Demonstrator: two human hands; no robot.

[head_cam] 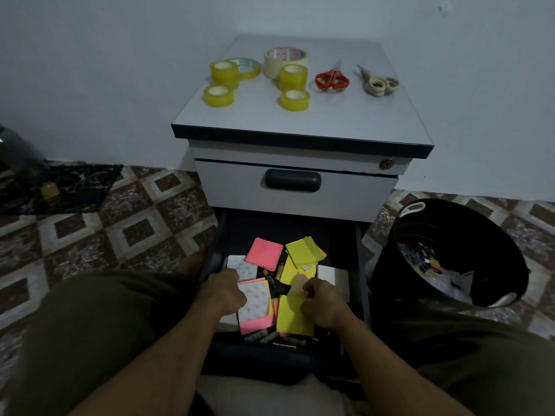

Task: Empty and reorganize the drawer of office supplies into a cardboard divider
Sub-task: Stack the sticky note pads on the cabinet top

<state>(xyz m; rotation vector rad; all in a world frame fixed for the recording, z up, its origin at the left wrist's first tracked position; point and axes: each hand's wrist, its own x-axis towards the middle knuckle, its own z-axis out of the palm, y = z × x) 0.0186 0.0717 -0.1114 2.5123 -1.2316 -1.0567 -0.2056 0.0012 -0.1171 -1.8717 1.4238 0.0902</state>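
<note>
Evidently mid-emptying, the left hand (223, 291) grips a pink pad (255, 307) and the right hand (322, 301) pinches a yellow pad (294, 318), both low inside the open drawer (362, 265), so the next move should lift them clear of it; no cardboard divider shows.

fingertips of left hand (225, 292) and right hand (322, 301) curled out of sight among sticky notes (295, 318), dark object (15, 151) cut off at left edge, bin (386, 274) contents too dim to identify
</note>
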